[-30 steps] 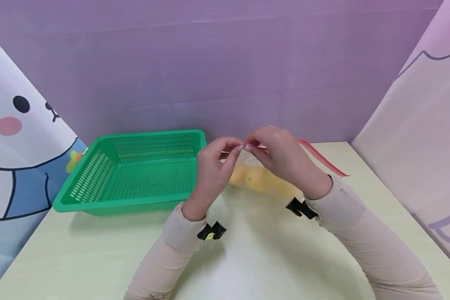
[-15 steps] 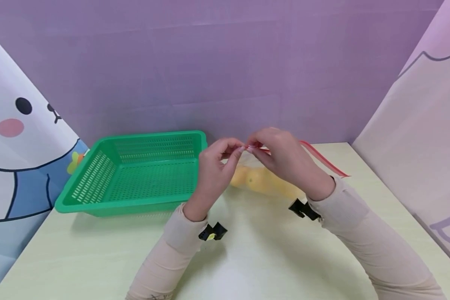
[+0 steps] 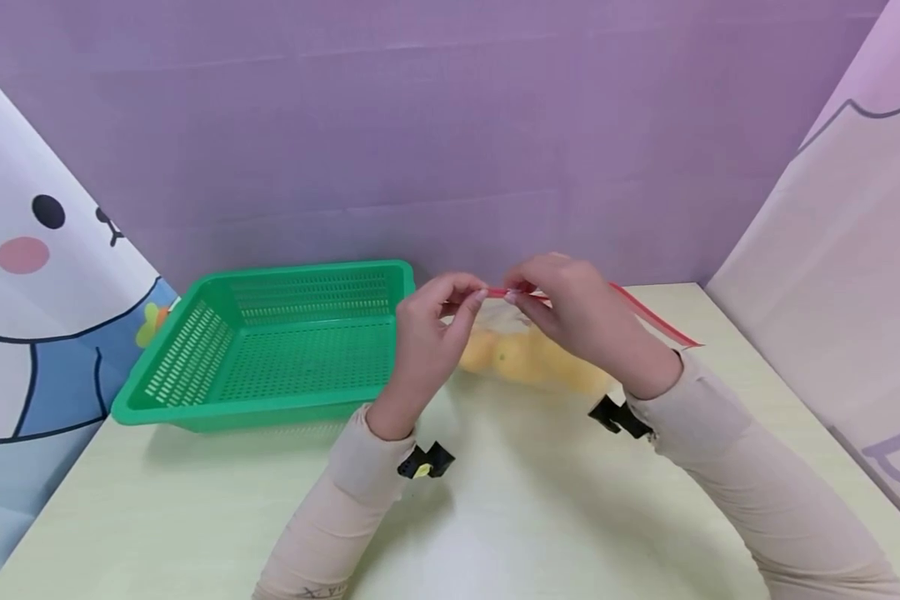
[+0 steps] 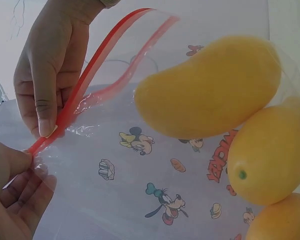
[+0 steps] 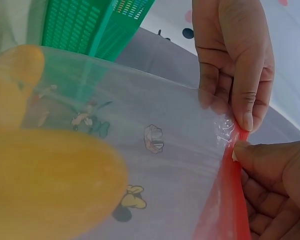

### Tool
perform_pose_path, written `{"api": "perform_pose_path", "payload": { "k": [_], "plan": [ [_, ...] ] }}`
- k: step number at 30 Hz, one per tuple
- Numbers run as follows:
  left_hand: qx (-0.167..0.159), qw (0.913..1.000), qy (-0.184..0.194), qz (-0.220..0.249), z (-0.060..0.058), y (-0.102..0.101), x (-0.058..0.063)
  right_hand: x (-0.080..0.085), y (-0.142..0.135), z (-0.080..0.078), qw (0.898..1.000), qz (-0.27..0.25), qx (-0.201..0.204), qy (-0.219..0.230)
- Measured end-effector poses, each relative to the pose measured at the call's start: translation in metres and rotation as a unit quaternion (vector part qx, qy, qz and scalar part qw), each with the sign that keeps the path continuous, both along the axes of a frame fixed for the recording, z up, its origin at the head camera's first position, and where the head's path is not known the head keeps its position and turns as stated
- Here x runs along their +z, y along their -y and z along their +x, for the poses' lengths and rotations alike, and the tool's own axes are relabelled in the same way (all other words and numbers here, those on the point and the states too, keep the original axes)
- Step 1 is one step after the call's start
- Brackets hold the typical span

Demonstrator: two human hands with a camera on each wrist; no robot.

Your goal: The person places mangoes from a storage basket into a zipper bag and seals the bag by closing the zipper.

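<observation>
A clear zip bag [image 4: 85, 185] with cartoon prints and a red closure strip [image 4: 92, 70] holds several yellow mangoes [image 4: 215, 85]. My left hand [image 3: 435, 325] pinches one end of the strip between thumb and fingers. Just to its right, my right hand [image 3: 570, 304] pinches the strip too, with a small pale piece [image 5: 235, 156] showing under the thumb. A short red stretch shows between the two hands in the head view. Beyond the right hand the two red edges stand apart. In the head view the right hand hides part of the bag.
To the left of the bag stands a green slotted plastic basket [image 3: 307, 358], with nothing in it. Both rest on a pale table [image 3: 510, 517]. A purple cloth backdrop [image 3: 450, 142] rises behind, with printed panels [image 3: 67, 333] at the sides.
My right hand has slid a little to the right along the red strip, opening a small gap from the left hand. The left hand stays nearly in place, still pinching the end.
</observation>
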State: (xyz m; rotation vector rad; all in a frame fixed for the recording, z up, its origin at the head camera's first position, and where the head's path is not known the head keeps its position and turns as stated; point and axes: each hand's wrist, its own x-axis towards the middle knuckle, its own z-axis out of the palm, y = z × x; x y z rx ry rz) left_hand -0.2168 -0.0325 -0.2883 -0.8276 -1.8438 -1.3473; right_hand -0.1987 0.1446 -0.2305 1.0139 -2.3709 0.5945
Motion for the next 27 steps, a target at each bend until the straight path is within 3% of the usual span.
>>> {"api": "perform_pose_path", "payload": {
  "k": [27],
  "plan": [
    [0.005,0.9999,0.009,0.003,0.000,-0.001,0.000,-0.004,-0.012,-0.003,1.000,-0.002,-0.003,-0.013]
  ]
}}
